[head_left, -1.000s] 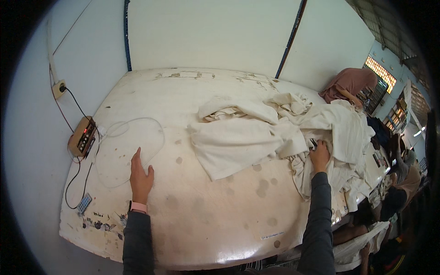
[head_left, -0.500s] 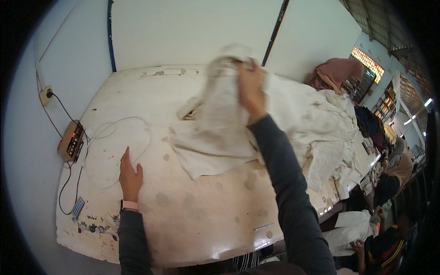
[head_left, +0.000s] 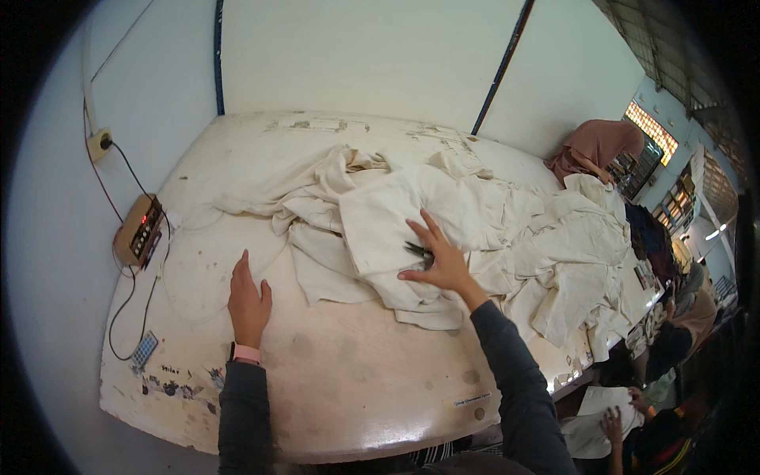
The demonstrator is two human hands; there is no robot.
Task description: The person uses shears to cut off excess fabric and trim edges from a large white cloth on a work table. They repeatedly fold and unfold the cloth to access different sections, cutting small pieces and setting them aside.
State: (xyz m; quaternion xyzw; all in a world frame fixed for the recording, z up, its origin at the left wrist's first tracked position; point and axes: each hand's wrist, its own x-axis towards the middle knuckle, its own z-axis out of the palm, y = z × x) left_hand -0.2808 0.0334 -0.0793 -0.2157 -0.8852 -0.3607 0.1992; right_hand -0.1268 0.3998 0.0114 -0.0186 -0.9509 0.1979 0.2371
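The right hand lies flat, fingers spread, its grip apart, on a folded cream cloth at the middle of the stained white surface, with a small dark scissor-like tool under the fingers. The cloth's long axis runs from the near right edge toward the far left, its upper end pointing at the wall. The left hand rests open, palm down, on the bare surface just left of the cloth, near a thin white cable.

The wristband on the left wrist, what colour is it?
Pink wristband, clearest in the head view.
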